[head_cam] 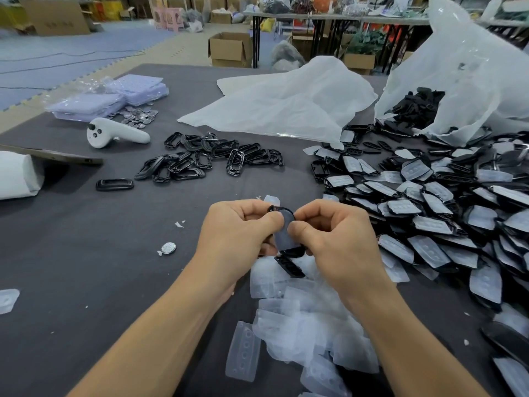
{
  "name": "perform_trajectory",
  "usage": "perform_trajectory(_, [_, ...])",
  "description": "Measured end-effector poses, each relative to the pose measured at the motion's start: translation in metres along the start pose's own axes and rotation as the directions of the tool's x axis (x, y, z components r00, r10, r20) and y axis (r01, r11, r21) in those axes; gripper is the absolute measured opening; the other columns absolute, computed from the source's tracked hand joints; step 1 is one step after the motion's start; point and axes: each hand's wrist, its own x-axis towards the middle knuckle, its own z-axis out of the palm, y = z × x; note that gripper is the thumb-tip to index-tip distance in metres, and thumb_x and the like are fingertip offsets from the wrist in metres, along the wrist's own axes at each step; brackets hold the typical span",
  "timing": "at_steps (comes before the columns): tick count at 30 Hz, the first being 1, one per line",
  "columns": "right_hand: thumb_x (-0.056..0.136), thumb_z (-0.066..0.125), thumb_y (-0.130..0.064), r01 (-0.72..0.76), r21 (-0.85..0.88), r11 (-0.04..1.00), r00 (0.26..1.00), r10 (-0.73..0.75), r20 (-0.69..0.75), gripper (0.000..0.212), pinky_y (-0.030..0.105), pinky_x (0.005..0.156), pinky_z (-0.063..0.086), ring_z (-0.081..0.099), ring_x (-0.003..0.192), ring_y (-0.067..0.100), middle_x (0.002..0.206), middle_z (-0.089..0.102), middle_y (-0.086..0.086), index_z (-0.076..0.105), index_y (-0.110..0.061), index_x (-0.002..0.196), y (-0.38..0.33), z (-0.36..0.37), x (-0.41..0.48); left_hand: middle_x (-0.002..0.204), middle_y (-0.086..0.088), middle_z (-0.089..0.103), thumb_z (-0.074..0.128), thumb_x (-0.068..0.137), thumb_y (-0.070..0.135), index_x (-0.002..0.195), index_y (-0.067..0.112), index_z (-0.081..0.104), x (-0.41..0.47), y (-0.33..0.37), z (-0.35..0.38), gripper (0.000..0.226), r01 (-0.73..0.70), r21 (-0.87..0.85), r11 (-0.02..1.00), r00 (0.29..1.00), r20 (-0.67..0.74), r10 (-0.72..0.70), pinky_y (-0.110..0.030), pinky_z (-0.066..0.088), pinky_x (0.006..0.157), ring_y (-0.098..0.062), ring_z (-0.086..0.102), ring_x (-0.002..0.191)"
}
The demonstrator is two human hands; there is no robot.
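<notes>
My left hand (234,233) and my right hand (335,236) meet above the dark table (86,267), both pinching one black key-fob shell (284,234) that carries a pale film on its face. My thumbs press on the film near its top. A second black shell piece (289,266) lies just below my hands. Under my wrists spreads a heap of peeled clear films (303,325). To the right lies a big pile of black shells still covered by film (435,213). A smaller pile of bare black frames (209,159) sits further back at centre.
A white controller (114,133) and stacked lilac trays (114,96) with silver discs (140,114) lie at the back left. One silver disc (168,248) sits left of my hands. White plastic bags (286,101) lie behind; one (463,81) holds black parts. A tablet (57,157) leans at the left edge.
</notes>
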Motion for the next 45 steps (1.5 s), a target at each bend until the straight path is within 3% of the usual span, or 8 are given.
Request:
perform_trajectory(5, [0.077,0.073,-0.022,0.021,-0.011,1.000,0.999,-0.021,-0.039,0.010,0.024,0.052,0.049,0.057,0.054,0.005,0.061,0.069,-0.007,0.074,-0.031,0.079,0.001,0.003,0.000,0.067,-0.011,0.076,0.077,0.088,0.003,0.083,0.013,0.081,0.001,-0.002,0.004,0.012,-0.016,-0.007,1.000,0.996,-0.090,0.016,-0.023,0.053,0.048,-0.015,0.063,0.048])
perform_trajectory(10, [0.084,0.073,-0.026,0.010,-0.102,0.995,1.000,-0.012,-0.020,0.012,0.049,0.063,0.061,0.065,0.061,0.022,0.067,0.072,-0.003,0.071,-0.037,0.086,0.002,0.002,0.000,0.073,-0.011,0.076,0.072,0.093,0.011,0.087,0.013,0.082,0.002,-0.001,0.001,0.012,0.029,-0.051,0.998,0.999,-0.024,-0.030,-0.023,0.054,0.053,-0.015,0.063,0.054])
perform_trajectory(16, [0.089,0.074,-0.004,-0.061,0.066,0.996,0.998,0.061,-0.008,0.029,0.016,0.046,0.045,0.057,0.045,0.007,0.062,0.070,0.001,0.073,-0.029,0.076,-0.003,-0.003,0.002,0.097,-0.009,0.080,0.072,0.084,0.005,0.105,0.016,0.083,0.002,0.007,-0.013,0.027,0.106,-0.065,0.992,0.951,0.297,-0.082,-0.022,0.061,0.071,-0.011,0.074,0.081])
perform_trajectory(21, [0.089,0.074,-0.002,-0.052,0.076,0.996,0.999,0.052,-0.009,0.027,0.017,0.042,0.043,0.057,0.044,0.011,0.061,0.070,0.001,0.073,-0.027,0.079,-0.002,0.000,0.000,0.085,-0.012,0.079,0.063,0.085,-0.016,0.095,0.009,0.083,-0.001,0.004,-0.007,0.034,0.050,-0.055,0.997,0.983,0.182,-0.039,-0.023,0.059,0.065,-0.016,0.072,0.071])
perform_trajectory(26, [0.090,0.074,-0.011,0.014,-0.066,0.998,0.998,-0.017,-0.054,0.023,0.028,0.045,0.049,0.063,0.046,0.016,0.065,0.071,-0.003,0.070,-0.033,0.085,0.004,0.005,-0.002,0.083,-0.016,0.079,0.071,0.070,-0.001,0.085,0.020,0.084,0.001,-0.001,0.000,0.029,0.008,0.036,0.999,1.000,0.028,-0.009,-0.038,0.057,0.073,-0.024,0.069,0.072])
perform_trajectory(32, [0.087,0.075,-0.012,0.047,-0.098,0.994,0.997,-0.053,-0.054,0.026,0.038,0.055,0.060,0.064,0.053,0.011,0.069,0.074,-0.008,0.073,-0.038,0.084,0.004,0.004,0.000,0.068,-0.004,0.070,0.069,0.085,-0.001,0.098,0.013,0.081,0.002,0.001,-0.001,0.024,0.035,-0.003,0.999,0.999,0.038,-0.035,-0.024,0.057,0.059,-0.014,0.058,0.054])
perform_trajectory(35, [0.085,0.074,-0.012,0.017,-0.035,0.999,0.999,-0.019,-0.043,0.025,0.030,0.050,0.056,0.063,0.054,0.010,0.070,0.074,-0.007,0.075,-0.037,0.083,0.004,0.004,-0.001,0.074,-0.011,0.077,0.068,0.086,-0.005,0.098,0.015,0.081,0.002,0.000,-0.001,0.026,0.002,0.056,0.998,1.000,-0.016,-0.001,-0.023,0.057,0.056,-0.016,0.064,0.052])
perform_trajectory(45, [0.084,0.074,0.002,-0.003,-0.013,1.000,1.000,0.004,0.013,0.029,0.038,0.060,0.058,0.066,0.061,0.017,0.073,0.076,-0.004,0.080,-0.026,0.082,-0.002,0.001,-0.003,0.066,-0.001,0.074,0.077,0.073,0.034,0.081,0.039,0.082,0.002,-0.003,0.000,0.011,-0.138,0.226,0.964,0.980,-0.108,0.165,-0.034,0.056,0.060,-0.014,0.063,0.054])
